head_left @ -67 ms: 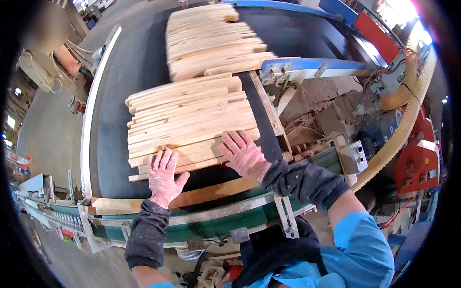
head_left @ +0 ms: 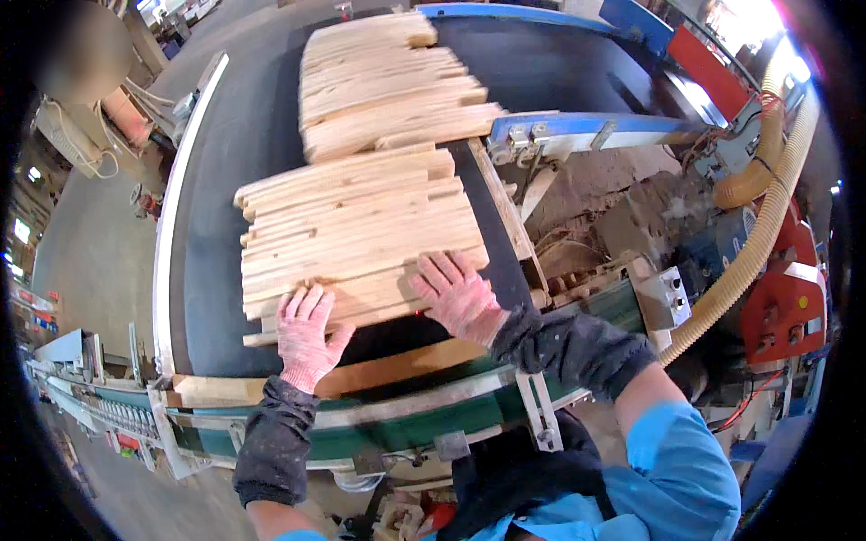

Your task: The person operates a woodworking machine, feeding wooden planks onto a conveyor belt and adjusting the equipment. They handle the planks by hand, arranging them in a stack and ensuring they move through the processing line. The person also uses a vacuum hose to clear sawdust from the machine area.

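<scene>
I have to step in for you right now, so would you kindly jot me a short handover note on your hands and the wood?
Left hand: gloved, open, flat on the near edge of the nearer batch of wooden slats.
Right hand: gloved, open, flat on the same batch, further right.
Things: that batch lies on the dark conveyor belt; a second batch of slats sits further up the belt.
Done: both hands are on the nearer batch.
Left: nothing is gripped or lifted yet; the far batch is untouched.

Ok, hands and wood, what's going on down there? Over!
Left hand and right hand flat on near batch of wooden slats. Second batch behind on black belt. Nothing blocking.
</scene>
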A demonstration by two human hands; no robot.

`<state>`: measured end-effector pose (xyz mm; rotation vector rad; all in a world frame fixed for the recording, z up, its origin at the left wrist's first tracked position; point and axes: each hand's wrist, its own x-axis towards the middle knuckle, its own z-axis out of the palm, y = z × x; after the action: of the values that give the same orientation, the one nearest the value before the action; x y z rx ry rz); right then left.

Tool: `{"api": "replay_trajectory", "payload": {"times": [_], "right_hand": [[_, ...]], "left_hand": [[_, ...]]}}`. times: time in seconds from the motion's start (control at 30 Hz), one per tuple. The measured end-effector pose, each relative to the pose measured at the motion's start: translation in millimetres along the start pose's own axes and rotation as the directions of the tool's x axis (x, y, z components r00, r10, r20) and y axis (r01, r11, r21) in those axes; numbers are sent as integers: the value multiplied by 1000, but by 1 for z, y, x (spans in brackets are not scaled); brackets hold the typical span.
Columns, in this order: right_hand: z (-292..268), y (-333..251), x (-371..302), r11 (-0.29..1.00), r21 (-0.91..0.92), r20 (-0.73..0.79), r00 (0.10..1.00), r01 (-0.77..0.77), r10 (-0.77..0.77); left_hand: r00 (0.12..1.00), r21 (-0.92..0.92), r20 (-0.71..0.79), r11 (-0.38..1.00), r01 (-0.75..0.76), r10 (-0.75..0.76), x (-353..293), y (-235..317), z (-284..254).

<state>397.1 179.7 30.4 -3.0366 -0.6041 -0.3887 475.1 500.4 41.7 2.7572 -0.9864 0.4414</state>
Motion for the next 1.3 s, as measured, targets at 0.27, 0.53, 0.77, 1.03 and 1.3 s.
{"api": "replay_trajectory", "payload": {"times": [0.27, 0.53, 0.77, 1.03, 1.3], "right_hand": [[-20, -13, 0, 996, 77, -72, 997, 43, -37], [-23, -13, 0, 995, 79, -138, 989, 65, -53], [-7, -15, -16, 994, 104, -84, 996, 21, -12], [-19, -24, -18, 989, 147, -39, 999, 15, -10], [-23, -12, -27, 990, 140, -14, 999, 37, -35]], "left_hand": [[940, 63, -142, 945, 321, -310, 160, -83, 28], [865, 138, 185, 884, 447, -466, 249, -123, 81], [872, 104, 244, 905, 412, -424, 252, -116, 73], [977, -54, 101, 979, 196, -190, 289, -35, 60], [983, -15, 172, 998, 67, -63, 341, -1, 108]]}}
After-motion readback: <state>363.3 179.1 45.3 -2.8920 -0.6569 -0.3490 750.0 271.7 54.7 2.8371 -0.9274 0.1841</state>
